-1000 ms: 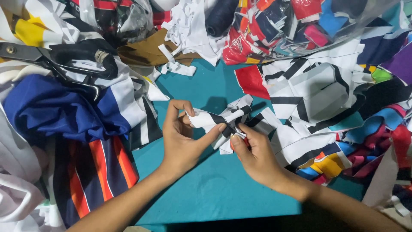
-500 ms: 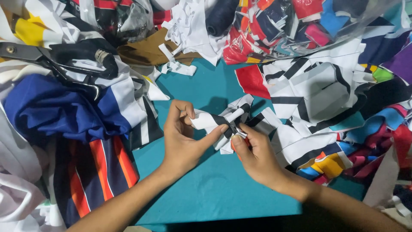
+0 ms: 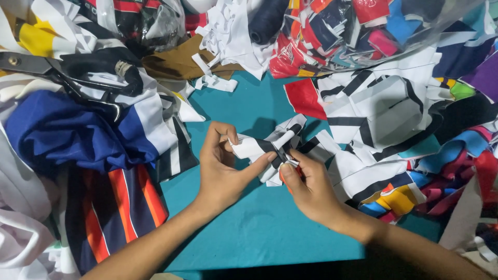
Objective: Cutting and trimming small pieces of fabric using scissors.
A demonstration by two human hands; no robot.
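A small scrap (image 3: 262,148) of white cloth with black stripes sits in the middle, just above the teal counter (image 3: 259,228). Both hands hold it. The left hand (image 3: 220,168) is curled around the left end, with the fingers bent over the top and the thumb stretched out under the scrap. The right hand (image 3: 306,186) pinches the right end between thumb and fingertips. A tiny bit of orange shows at that pinch, but I cannot tell what it is. The two hands are very close, almost touching.

Just beside the scrap, to the right, lies a big pile of striped cloth (image 3: 384,119) in white and black. A red piece (image 3: 303,98) lies at the pile's left edge. More bright pieces (image 3: 394,197) in yellow, blue and red lie lower right.

On the left is a crumpled blue cloth (image 3: 62,135). Below it lies a dark cloth (image 3: 114,207) with orange stripes. Black scissors (image 3: 67,72) rest on the pile at the upper left, well apart from the hands.

At the top lie white strips (image 3: 228,36), a brown cloth (image 3: 181,62) and a clear bag (image 3: 353,31) full of bright scraps.
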